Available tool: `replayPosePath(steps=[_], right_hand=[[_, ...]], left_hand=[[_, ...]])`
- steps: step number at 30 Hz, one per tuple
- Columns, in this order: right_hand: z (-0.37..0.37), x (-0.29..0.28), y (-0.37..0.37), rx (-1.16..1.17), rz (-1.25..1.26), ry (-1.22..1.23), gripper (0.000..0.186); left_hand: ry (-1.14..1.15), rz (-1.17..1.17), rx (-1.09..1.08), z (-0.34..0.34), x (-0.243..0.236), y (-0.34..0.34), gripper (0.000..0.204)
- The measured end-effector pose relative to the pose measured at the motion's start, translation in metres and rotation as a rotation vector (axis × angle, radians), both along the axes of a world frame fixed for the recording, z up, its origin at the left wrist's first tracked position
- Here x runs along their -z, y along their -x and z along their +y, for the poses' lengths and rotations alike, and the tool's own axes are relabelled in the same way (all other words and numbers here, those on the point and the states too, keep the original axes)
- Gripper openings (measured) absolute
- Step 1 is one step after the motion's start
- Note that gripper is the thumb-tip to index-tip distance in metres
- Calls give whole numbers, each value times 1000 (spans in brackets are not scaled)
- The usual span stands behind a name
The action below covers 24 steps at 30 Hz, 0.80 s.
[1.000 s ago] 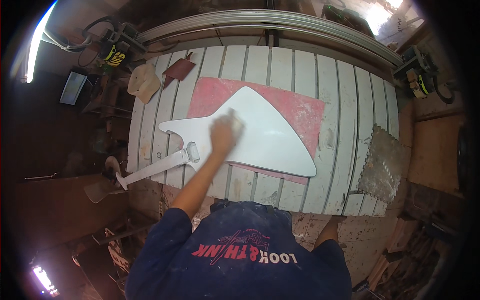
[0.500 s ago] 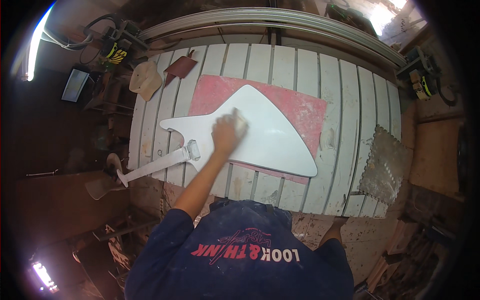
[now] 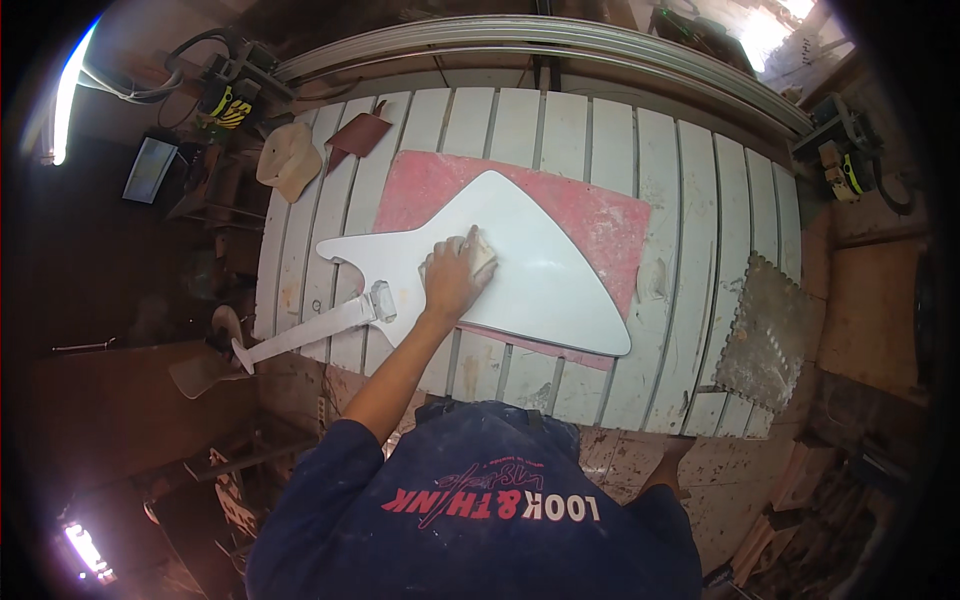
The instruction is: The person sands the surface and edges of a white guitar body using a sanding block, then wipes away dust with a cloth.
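A white, angular electric guitar body (image 3: 545, 275) lies flat on a pink sheet (image 3: 615, 230) on the slatted table. Its pale neck (image 3: 305, 330) points to the lower left, past the table edge. My left hand (image 3: 452, 275) rests on the body's middle, fingers closed over a cream-coloured pad (image 3: 484, 262) pressed to the surface. Whether the pad is folded paper or cloth I cannot make out. At lower right, my right forearm (image 3: 668, 467) reaches the table's near edge; the fingers there cannot be seen.
A beige cap (image 3: 288, 163) and a brown-red sheet (image 3: 360, 136) lie at the table's far left. A grey foam mat (image 3: 763, 332) covers its right end. A metal rail (image 3: 520, 34) spans the far side, with machine parts (image 3: 845, 175) at the right.
My left hand has shifted slightly down and left on the guitar body and is less blurred, the pad still under its fingers. The guitar stays in place on the sheet.
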State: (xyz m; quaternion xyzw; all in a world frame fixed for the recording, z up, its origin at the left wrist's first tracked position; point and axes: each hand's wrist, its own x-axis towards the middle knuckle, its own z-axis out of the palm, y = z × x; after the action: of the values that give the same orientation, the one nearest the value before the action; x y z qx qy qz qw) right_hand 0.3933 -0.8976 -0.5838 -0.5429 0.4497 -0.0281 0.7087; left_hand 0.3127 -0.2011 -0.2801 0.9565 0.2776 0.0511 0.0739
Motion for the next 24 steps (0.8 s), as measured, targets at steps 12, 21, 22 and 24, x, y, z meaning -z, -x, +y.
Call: replayPosePath(steps=[12,21,22,24], right_hand=[[-2,-5,-13,-116,133,115,72],[5,-16,2,-382,326,416,73],[5,-17,5,-429,348,473,74],[6,-22,20,-513,389,587,74]], left_hand=[[11,54,33,-6,10,-35,77],[157,107,331,-101,10,-24,79],[144,36,345,-100,11,-21,79],[133,-38,360,-89,12,-17,78]])
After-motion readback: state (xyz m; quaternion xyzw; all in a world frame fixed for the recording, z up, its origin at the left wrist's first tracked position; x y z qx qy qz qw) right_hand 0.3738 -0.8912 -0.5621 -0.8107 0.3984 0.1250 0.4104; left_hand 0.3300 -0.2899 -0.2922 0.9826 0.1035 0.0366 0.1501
